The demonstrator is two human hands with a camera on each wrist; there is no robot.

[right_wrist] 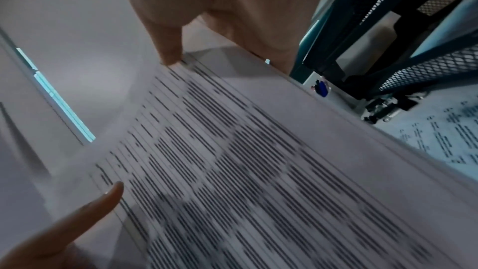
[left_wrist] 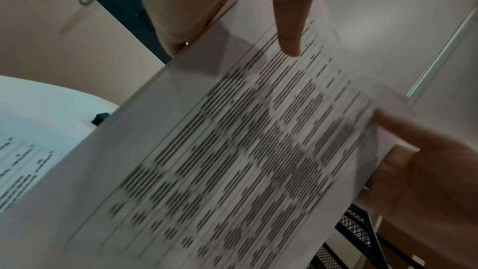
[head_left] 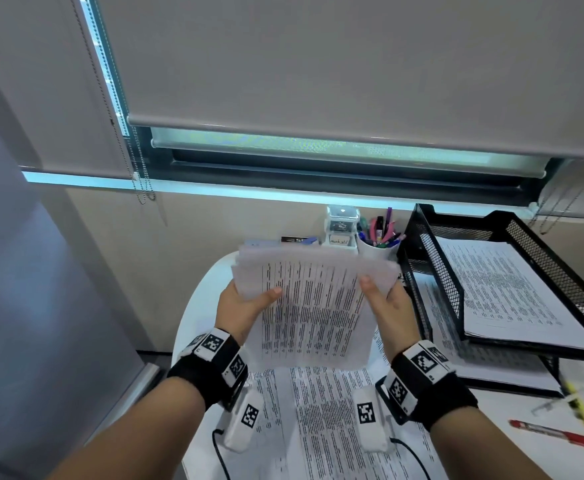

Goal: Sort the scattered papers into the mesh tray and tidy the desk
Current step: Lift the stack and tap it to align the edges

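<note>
Papers (head_left: 332, 427) are lying nearest, loose printed sheets overlapping on the white desk (head_left: 525, 441) between the two forearms; their exact count is not clear. Above them, a sheaf of papers (head_left: 311, 306) is being held up off the desk, tilted, its far edges fanning unevenly. The left hand (head_left: 245, 306) is gripping the sheaf's left edge, thumb lying on the printed face and fingers hidden behind. The right hand (head_left: 387, 306) is gripping the right edge the same way, thumb on top, fingers behind the sheets. To the right, one red marker (head_left: 553, 434) and one yellow pen (head_left: 581, 412) are lying on the desk, near each other. Farther right, a black mesh tray (head_left: 435, 282) with two tiers is standing close beside the sheaf; its slanted upper tier is holding a stack of printed sheets (head_left: 505, 292), and more paper is lying in the lower tier. Behind the sheaf, one white cup (head_left: 380, 252) is standing packed with coloured pens, beside a small clear box (head_left: 341, 223). At the back, a grey roller blind (head_left: 318, 64) is covering most of the window.
</note>
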